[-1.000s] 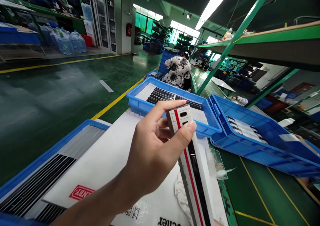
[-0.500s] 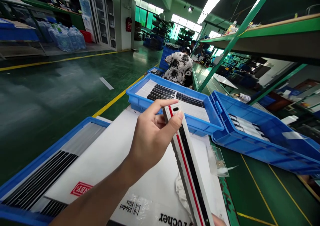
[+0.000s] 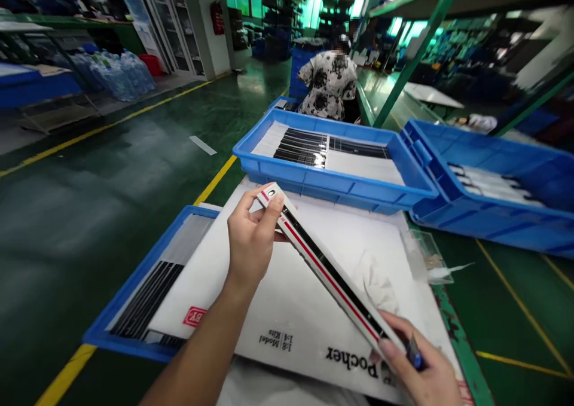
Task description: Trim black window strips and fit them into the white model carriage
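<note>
A long white model train car body (image 3: 329, 262), with a black window band and a red stripe, slants across the view between my hands. My left hand (image 3: 251, 235) is closed around its far end, thumb on top. Its near end is in my right hand (image 3: 419, 361), thumb over the striped side. A small tool with a blue part (image 3: 415, 353) also sticks out from the fingers of my right hand; its kind is unclear. Below lies a white board (image 3: 314, 316) with upside-down "Pocher" print. A crumpled white cloth (image 3: 376, 283) rests on it, beneath the car body.
Beyond the board stands a blue bin (image 3: 332, 182) with dark and white strips. Another blue bin (image 3: 493, 214) holds white pieces at right. A blue tray (image 3: 134, 346) sits at lower left, partly under the board. A person (image 3: 329, 83) in a patterned shirt sits ahead.
The view has shifted, and the car body now appears farther away and more slanted. My right hand has come into fuller view with the blue tool. Both hands keep hold of the car body.
</note>
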### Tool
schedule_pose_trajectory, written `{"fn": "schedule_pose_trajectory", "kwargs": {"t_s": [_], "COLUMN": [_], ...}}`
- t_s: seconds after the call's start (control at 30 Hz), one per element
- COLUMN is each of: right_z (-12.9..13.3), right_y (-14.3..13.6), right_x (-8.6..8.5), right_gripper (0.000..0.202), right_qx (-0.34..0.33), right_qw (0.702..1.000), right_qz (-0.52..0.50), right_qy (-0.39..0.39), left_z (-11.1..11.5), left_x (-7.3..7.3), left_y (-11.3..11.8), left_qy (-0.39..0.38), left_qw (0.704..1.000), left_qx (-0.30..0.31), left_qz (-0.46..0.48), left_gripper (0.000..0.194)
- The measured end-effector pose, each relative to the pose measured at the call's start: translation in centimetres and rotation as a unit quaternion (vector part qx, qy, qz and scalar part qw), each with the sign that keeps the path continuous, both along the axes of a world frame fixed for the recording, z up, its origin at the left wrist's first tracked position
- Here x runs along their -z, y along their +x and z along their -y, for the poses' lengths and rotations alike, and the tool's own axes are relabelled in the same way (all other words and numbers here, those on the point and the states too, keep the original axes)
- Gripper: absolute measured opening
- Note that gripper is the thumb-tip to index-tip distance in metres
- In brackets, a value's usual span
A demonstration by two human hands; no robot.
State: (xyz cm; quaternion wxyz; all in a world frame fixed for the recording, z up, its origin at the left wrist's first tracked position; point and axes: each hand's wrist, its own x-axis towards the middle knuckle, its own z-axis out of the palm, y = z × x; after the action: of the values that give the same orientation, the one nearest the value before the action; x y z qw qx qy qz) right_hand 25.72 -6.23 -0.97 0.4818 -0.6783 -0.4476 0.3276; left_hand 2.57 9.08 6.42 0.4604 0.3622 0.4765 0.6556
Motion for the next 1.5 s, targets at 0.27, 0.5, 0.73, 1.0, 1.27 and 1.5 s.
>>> {"fn": "schedule_pose_trajectory", "kwargs": {"t_s": [0.27, 0.5, 0.73, 1.0, 1.27, 1.5], "right_z": [-2.2, -6.0, -9.8, -12.7, -14.8, -16.3], "right_y": [-0.5, 1.3, -3.3, -7.9, -10.0, -12.1], "right_x": [-1.1, 0.9, -4.1, -7.9, -8.7, -7.0], "right_gripper": [0.051, 0.033, 0.02, 0.004, 0.006, 0.012], "right_qx": [-0.117, -0.199, -0.347, -0.399, -0.422, -0.425], "right_qw": [0.986, 0.969, 0.879, 0.809, 0.746, 0.725], "right_qz": [-0.078, 0.15, 0.316, 0.426, 0.514, 0.542], "right_qy": [-0.085, 0.0, 0.078, 0.073, 0.007, -0.017], "left_z": [-1.2, -1.3, 1.8, 3.3, 1.3, 0.4], "left_x": [3.3, 7.4, 5.1, 1.9, 4.0, 6.3], "left_y": [-3.2, -4.1, -3.0, -1.5, -2.9, -4.7], "left_qy": [-0.074, -0.134, -0.055, -0.012, -0.057, -0.105], "left_qw": [0.995, 0.988, 0.984, 0.983, 0.986, 0.986], "left_qx": [-0.069, -0.067, -0.108, -0.11, -0.065, -0.043], "left_qz": [-0.026, -0.035, -0.129, -0.146, -0.141, -0.121], "left_gripper": [0.033, 0.036, 0.054, 0.054, 0.058, 0.056]}}
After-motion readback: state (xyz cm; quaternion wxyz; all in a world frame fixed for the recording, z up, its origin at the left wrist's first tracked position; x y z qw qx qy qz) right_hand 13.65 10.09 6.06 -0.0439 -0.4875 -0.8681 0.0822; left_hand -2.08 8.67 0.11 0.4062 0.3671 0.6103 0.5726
